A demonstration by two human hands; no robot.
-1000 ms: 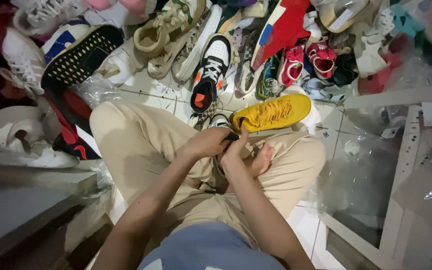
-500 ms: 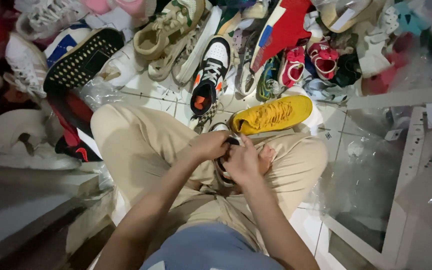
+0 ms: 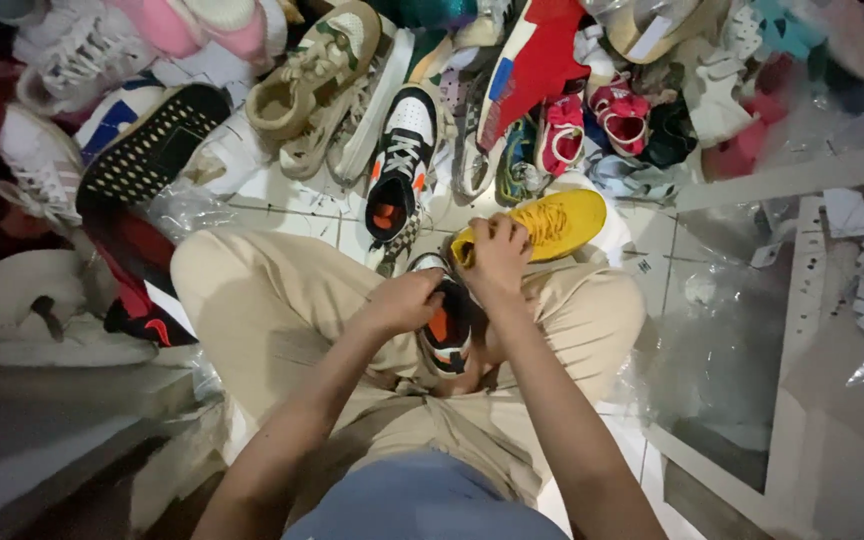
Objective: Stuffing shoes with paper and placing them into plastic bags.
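Note:
I sit cross-legged on a tiled floor in beige trousers. A black, white and orange sneaker [image 3: 449, 322] rests in my lap. My left hand [image 3: 404, 301] grips its side. My right hand [image 3: 497, 260] is closed at the shoe's upper, near the laces, fingers pinched; what they pinch is hidden. A yellow sneaker [image 3: 552, 222] lies on my right knee, just beyond my right hand. A matching black, white and orange sneaker [image 3: 400, 172] lies on the floor ahead of my knees.
A heap of shoes runs along the far side: a tan sneaker [image 3: 312, 80], a red shoe [image 3: 537, 60], pink sandals [image 3: 617, 115], and a black-soled shoe [image 3: 147, 140]. White sneakers [image 3: 42, 165] sit left. Clear plastic bags [image 3: 732, 340] and a white frame [image 3: 802, 300] lie right.
My right hand has lifted from the lap up toward the yellow sneaker's heel, pulling upward at the shoe in my lap. My left hand stays on that shoe.

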